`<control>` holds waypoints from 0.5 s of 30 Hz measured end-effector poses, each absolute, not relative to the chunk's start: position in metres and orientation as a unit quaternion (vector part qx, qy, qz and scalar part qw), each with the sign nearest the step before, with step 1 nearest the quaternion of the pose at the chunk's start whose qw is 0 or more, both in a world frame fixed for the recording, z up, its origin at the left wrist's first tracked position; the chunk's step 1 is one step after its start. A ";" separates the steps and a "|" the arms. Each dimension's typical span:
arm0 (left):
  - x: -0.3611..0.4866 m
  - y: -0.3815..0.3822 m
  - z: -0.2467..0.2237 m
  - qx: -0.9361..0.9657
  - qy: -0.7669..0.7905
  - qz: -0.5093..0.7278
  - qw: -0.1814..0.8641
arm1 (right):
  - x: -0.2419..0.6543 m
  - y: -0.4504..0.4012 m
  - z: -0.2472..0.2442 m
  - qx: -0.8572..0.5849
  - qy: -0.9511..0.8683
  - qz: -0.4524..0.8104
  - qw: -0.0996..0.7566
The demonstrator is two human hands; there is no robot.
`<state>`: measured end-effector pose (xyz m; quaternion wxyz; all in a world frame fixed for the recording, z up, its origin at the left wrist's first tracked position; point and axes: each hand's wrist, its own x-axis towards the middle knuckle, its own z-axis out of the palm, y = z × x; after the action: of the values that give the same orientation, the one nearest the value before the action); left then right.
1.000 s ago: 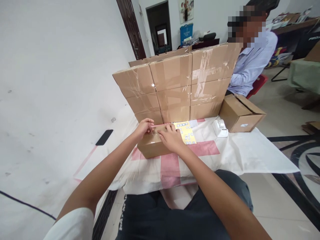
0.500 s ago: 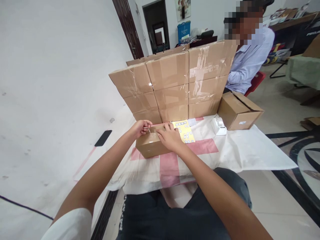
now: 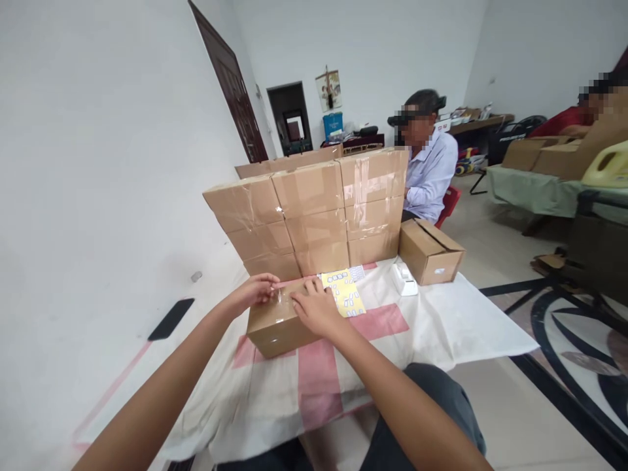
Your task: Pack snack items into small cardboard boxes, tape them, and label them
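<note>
A small brown cardboard box [image 3: 277,337] lies on the cloth-covered table in front of me, with shiny clear tape on its top. My left hand [image 3: 260,291] is at the box's far left edge, its fingers curled and pinched together; whatever they hold is too small to make out. On the right part of the box top rests my right hand [image 3: 318,309], fingers spread and slightly bent. Just beyond it lies a yellow sheet [image 3: 350,294] with small white printed labels, partly covered by that hand.
A wall of taped cardboard boxes [image 3: 314,216] stands behind the work spot. To the right are a white tape dispenser [image 3: 405,280] and a larger cardboard box [image 3: 432,252]. A black phone-like slab [image 3: 171,318] lies left. A person in a light shirt [image 3: 432,173] sits beyond the boxes.
The view has tilted up and turned right, bringing another person at the far right into sight. My left fingers have moved from over the box top to its far left edge; my right hand stays on it.
</note>
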<state>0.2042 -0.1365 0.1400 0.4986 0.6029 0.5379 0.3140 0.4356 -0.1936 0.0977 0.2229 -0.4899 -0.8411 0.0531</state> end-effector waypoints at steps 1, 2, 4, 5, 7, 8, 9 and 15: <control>0.204 -0.139 0.141 0.632 0.532 0.299 0.478 | 0.436 -0.193 0.097 -0.489 -0.842 0.053 0.223; 0.205 -0.140 0.143 0.661 0.523 0.284 0.457 | 0.436 -0.193 0.097 -0.488 -0.842 0.052 0.223; 0.207 -0.143 0.145 0.716 0.500 0.253 0.417 | 0.436 -0.193 0.096 -0.487 -0.842 0.049 0.227; 0.208 -0.143 0.146 0.739 0.487 0.239 0.399 | 0.436 -0.193 0.096 -0.485 -0.842 0.047 0.230; 0.210 -0.142 0.148 0.778 0.466 0.212 0.363 | 0.436 -0.194 0.095 -0.485 -0.841 0.042 0.235; 0.210 -0.140 0.148 0.793 0.460 0.201 0.345 | 0.436 -0.194 0.095 -0.485 -0.841 0.040 0.236; 0.210 -0.139 0.148 0.805 0.458 0.190 0.326 | 0.436 -0.194 0.094 -0.486 -0.841 0.038 0.236; 0.205 -0.128 0.143 0.830 0.470 0.153 0.259 | 0.435 -0.193 0.092 -0.486 -0.839 0.041 0.240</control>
<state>0.2053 -0.1279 0.1432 0.2594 0.8297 0.4699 0.1532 0.4353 -0.1926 0.0922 0.2397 -0.4860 -0.8394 0.0412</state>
